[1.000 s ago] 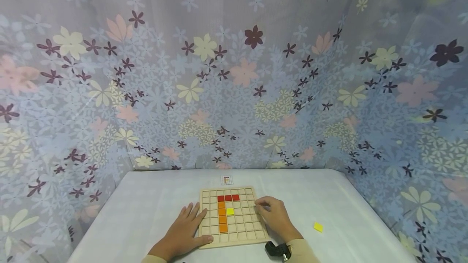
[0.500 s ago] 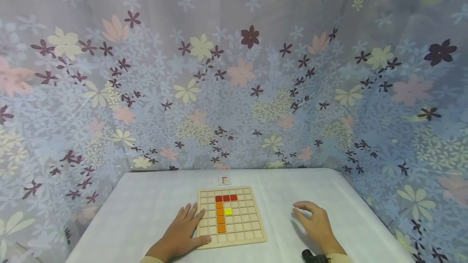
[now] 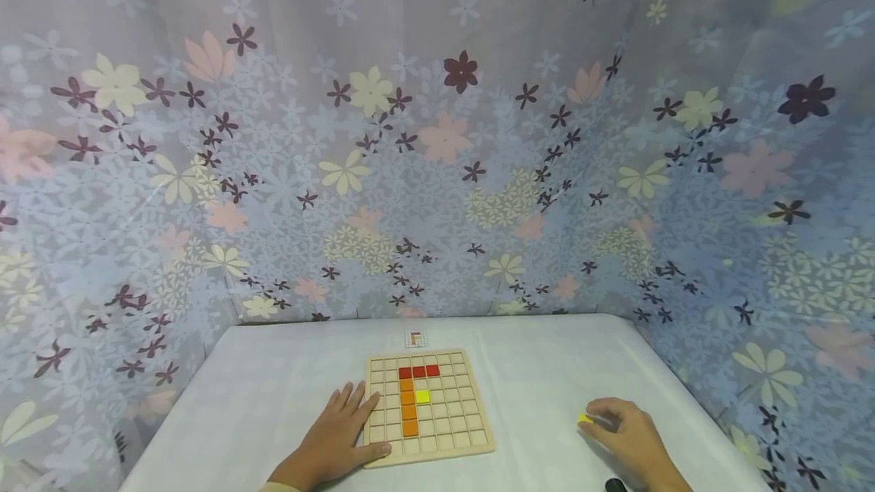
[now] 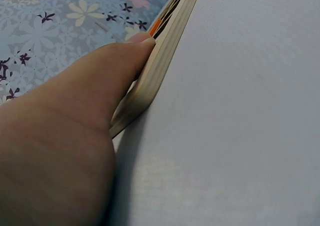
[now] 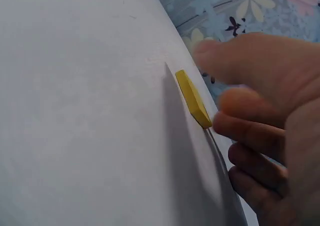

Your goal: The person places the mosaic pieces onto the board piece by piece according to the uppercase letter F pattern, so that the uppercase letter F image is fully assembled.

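Note:
A wooden grid board point(image 3: 456, 424) lies on the white-covered table. In its cells sit several orange tiles point(image 3: 408, 398) in a column, a short row of red tiles point(image 3: 419, 372) across the top and one yellow tile point(image 3: 422, 396). My left hand point(image 3: 328, 439) rests along the board's left side, fingers straight, with its thumb on the front left corner. Off to the right, my right hand point(image 3: 632, 435) is at a loose yellow tile point(image 5: 192, 100), which lies flat on the table. Thumb and fingers are spread apart around it in the right wrist view.
Behind the board lies a small printed card point(image 3: 415, 339) with a coloured grid pattern. A floral curtain point(image 3: 437, 135) hangs around the back and sides of the table point(image 3: 287, 370). A black device point(image 3: 615, 485) is at the right wrist.
My right hand has left the board's right edge and moved right to the loose yellow tile, partly covering it. The left hand stays on the board.

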Action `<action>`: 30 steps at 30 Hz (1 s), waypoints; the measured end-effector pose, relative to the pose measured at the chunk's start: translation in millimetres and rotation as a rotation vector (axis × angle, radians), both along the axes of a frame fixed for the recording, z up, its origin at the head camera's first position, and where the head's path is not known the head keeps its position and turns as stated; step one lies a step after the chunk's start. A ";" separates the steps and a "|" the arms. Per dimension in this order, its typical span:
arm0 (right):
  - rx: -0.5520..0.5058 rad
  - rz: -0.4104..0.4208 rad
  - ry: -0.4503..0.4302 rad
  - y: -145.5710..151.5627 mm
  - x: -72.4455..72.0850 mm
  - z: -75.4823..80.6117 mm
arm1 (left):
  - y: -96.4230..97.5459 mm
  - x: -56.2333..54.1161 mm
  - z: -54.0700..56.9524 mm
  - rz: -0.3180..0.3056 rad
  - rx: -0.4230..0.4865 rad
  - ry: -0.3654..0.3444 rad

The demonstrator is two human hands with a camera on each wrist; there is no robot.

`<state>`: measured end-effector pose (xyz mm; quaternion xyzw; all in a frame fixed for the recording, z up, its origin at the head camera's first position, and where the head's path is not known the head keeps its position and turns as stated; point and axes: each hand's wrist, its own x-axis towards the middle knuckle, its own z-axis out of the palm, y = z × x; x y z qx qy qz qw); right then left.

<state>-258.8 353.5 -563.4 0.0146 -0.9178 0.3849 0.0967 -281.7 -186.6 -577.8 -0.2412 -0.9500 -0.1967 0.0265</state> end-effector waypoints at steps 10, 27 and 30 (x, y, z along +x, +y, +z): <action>0.046 -0.003 0.006 -1.3 4.7 2.6 | -0.2 -5.9 -9.5 0.025 -0.022 -0.012; 0.009 -0.021 0.217 -23.5 3.6 1.4 | 0.8 -1.3 0.4 0.016 -0.005 -0.008; -0.005 -0.016 0.214 -27.1 2.0 -0.4 | 1.4 0.4 2.6 0.011 0.005 -0.007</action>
